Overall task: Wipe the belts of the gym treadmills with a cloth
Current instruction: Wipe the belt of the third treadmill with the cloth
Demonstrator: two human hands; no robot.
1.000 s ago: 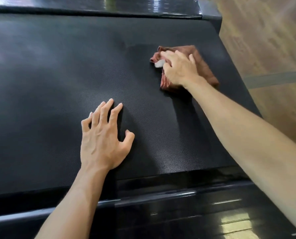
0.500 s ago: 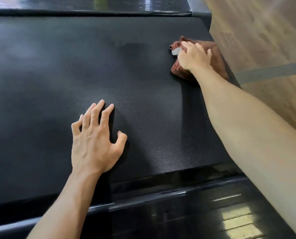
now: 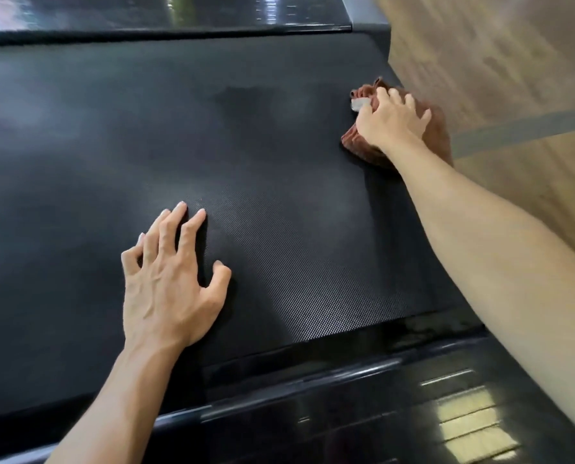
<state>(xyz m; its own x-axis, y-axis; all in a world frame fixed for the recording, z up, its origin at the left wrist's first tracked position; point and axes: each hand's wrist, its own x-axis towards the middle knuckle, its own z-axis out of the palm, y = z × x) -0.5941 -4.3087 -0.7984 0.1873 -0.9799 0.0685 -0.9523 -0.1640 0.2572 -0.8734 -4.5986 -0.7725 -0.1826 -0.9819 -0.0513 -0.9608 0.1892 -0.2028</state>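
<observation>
A black textured treadmill belt (image 3: 279, 202) fills most of the view. My right hand (image 3: 391, 123) presses a crumpled reddish-brown cloth (image 3: 436, 132) flat against the belt at its right edge; a small white tag on the cloth shows by my fingers. My left hand (image 3: 169, 289) rests on the belt nearer to me, fingers spread and slightly arched, holding nothing. A darker damp-looking patch (image 3: 242, 98) lies on the belt left of the cloth.
A glossy black side rail (image 3: 312, 396) runs along the near edge of the belt, another rail (image 3: 179, 15) along the far edge. Wooden floor (image 3: 497, 61) with a grey stripe (image 3: 527, 128) lies to the right of the treadmill.
My right hand has slid the cloth rightward across the belt to its right edge. My left hand stays planted on the belt, its fingers arching a little more.
</observation>
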